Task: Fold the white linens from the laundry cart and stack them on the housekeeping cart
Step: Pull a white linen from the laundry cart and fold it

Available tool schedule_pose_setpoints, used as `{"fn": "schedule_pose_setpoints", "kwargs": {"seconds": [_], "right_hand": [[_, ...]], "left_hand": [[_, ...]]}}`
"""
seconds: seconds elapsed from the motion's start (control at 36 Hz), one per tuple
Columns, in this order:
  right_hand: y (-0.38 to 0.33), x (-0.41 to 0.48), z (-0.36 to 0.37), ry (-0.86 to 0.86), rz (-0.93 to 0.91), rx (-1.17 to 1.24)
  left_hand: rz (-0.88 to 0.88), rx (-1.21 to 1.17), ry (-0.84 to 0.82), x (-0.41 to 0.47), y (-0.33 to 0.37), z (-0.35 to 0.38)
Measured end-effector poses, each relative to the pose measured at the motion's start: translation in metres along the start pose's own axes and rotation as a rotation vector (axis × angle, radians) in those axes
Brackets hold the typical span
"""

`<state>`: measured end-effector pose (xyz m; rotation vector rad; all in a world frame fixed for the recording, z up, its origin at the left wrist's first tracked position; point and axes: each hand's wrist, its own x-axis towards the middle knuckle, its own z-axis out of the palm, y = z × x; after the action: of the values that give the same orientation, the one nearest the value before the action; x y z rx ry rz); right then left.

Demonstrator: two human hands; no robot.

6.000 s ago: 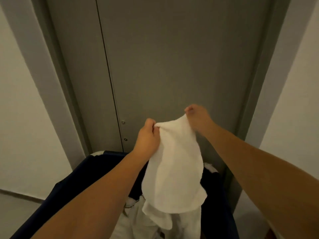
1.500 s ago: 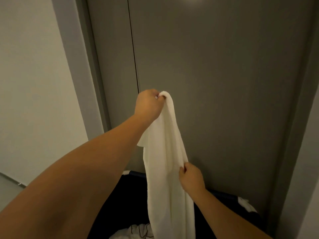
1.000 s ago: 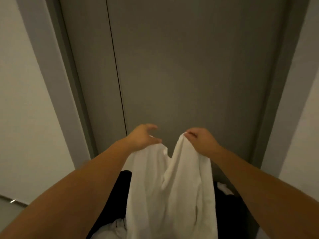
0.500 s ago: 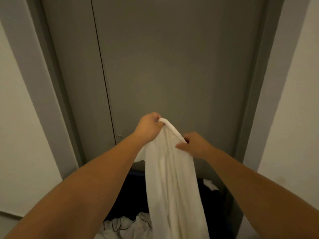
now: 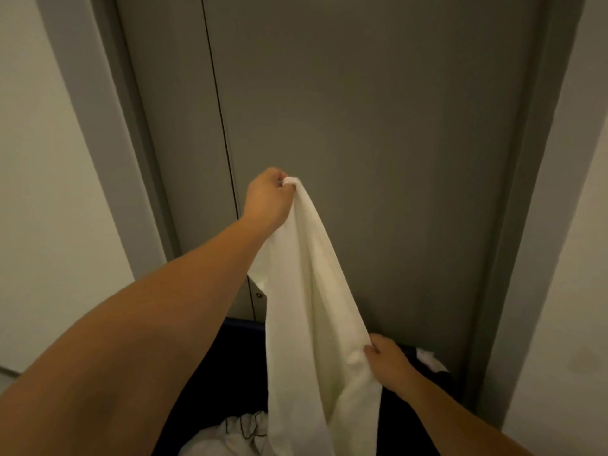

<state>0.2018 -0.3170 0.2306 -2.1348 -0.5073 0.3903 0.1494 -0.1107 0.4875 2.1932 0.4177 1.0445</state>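
**One white cloth [image 5: 312, 307] held up over the laundry cart [image 5: 210, 390]**

Nearest, a soft, crumpled heap of white linens [image 5: 227, 436] with thin dark lines on it is seen down inside the dark blue cart. The cloth is hung above it, long and floppy, wide at the bottom and bunched to a point at the top. It looks soft and a bit fuzzy, with long folds. Its right edge is pinched low down by the right hand [image 5: 388, 363]. Its top corner is gripped higher up and farther away in the curled fingers of the left hand [image 5: 268, 199]. Behind, a smooth, flat grey door [image 5: 378, 126] is seen between pale walls [image 5: 39, 159].
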Motion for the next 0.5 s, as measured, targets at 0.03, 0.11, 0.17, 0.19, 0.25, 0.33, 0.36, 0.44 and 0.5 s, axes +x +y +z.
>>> {"fn": "schedule_pose_setpoints", "kwargs": {"seconds": [0.03, 0.11, 0.17, 0.19, 0.25, 0.33, 0.36, 0.44, 0.5], "right_hand": [[0.0, 0.002, -0.003, 0.023, -0.007, 0.01], [-0.007, 0.005, -0.025, 0.102, -0.089, 0.016], [-0.017, 0.006, -0.041, 0.123, -0.139, 0.069], [-0.024, 0.007, -0.049, 0.138, -0.161, 0.087], [-0.043, 0.011, -0.064, 0.183, -0.23, 0.054], [-0.081, 0.016, -0.079, 0.136, -0.359, -0.116], [-0.094, 0.017, -0.081, 0.109, -0.395, -0.17], [-0.121, 0.021, -0.081, 0.066, -0.481, -0.215], [-0.131, 0.022, -0.08, 0.036, -0.517, -0.225]], "left_hand": [[-0.023, 0.016, 0.001, 0.001, -0.006, -0.001], [-0.087, 0.141, -0.04, 0.002, -0.033, -0.003], [-0.143, 0.199, -0.099, -0.003, -0.055, -0.003], [-0.166, 0.215, -0.144, -0.008, -0.066, -0.002], [-0.174, 0.229, -0.251, -0.023, -0.081, 0.006], [-0.158, 0.111, -0.421, -0.047, -0.091, 0.026], [-0.151, 0.074, -0.48, -0.054, -0.091, 0.032], [-0.097, 0.019, -0.595, -0.074, -0.086, 0.048], [-0.087, -0.053, -0.69, -0.084, -0.082, 0.054]]}}
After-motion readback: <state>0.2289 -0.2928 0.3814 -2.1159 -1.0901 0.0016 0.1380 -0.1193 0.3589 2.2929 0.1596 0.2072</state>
